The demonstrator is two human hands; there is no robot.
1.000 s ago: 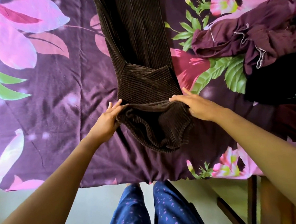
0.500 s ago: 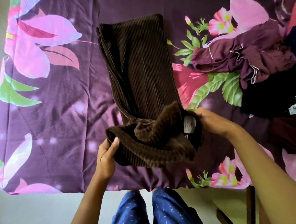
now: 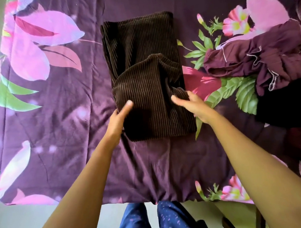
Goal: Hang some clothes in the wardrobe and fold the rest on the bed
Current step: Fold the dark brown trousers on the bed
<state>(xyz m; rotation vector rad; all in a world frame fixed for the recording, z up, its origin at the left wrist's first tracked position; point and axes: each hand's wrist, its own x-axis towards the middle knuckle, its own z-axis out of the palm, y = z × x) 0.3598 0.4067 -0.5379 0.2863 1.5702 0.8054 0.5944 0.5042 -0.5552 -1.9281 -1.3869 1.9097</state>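
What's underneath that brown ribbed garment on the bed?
The brown ribbed garment lies folded over itself on the purple floral bedsheet. The left hand and right hand grip its upper layer. Anything else beneath it is covered.

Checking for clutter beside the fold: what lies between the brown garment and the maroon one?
Only bare bedsheet, printed with flowers and leaves; the brown garment and maroon garment lie apart. The head view shows it.
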